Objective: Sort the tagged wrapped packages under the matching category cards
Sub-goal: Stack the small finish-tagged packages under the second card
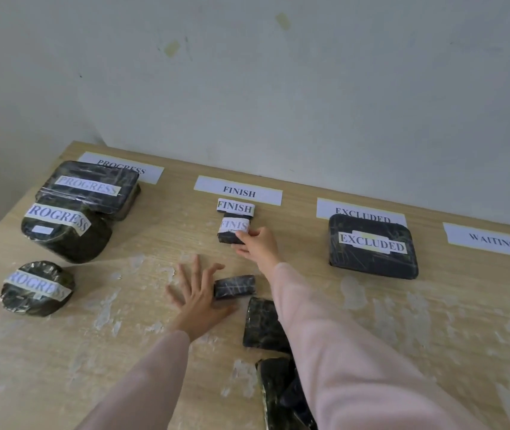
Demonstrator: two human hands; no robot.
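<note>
At the near edge of the wooden surface (433, 321), two dark wrapped packages, one (278, 395) nearest and a second (263, 324) just beyond it, lie partly hidden under the right sleeve (340, 352); no tags visible on either. Just beyond, a small untagged package (234, 286) lies on its side, touching the left hand (197, 293). Left grip: fingers spread, palm down, holding nothing. Far left, a round package tagged PROGRESS (37, 288) sits alone.

Mid-surface: right hand (256, 246) has thumb and fingers closed on the near corner of a small package tagged FINISH (233, 231). This package rests on the surface, touching a second FINISH package (235, 207) directly behind it. To the left, two larger PROGRESS packages, one rounded (64, 234), one flat (89, 187), overlap. To the right, an EXCLUDED package (373, 246).

Along the wall edge, four paper cards: PROGRESS card (151, 173), partly covered; FINISH card (238, 190); EXCLUDED card (359, 209), partly covered; WAITING card (492, 242).
</note>
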